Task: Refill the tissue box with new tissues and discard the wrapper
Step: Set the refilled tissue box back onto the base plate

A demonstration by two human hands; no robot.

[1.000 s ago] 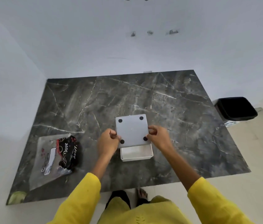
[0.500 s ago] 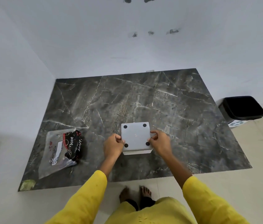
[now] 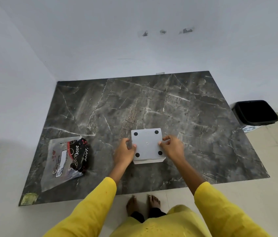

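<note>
White and square, your tissue box point(image 3: 147, 145) sits bottom-up on the dark marble counter point(image 3: 194, 117), near its 6 o'clock edge, with four black round feet at the corners of its base panel. Your left hand point(image 3: 124, 152) has its fingers grasping the 9 o'clock side; your right hand point(image 3: 172, 147) pinches the 3 o'clock side. At 9 o'clock lies the clear tissue wrapper point(image 3: 66, 161), and off the counter at 2 o'clock stands a black bin point(image 3: 256, 112).
</note>
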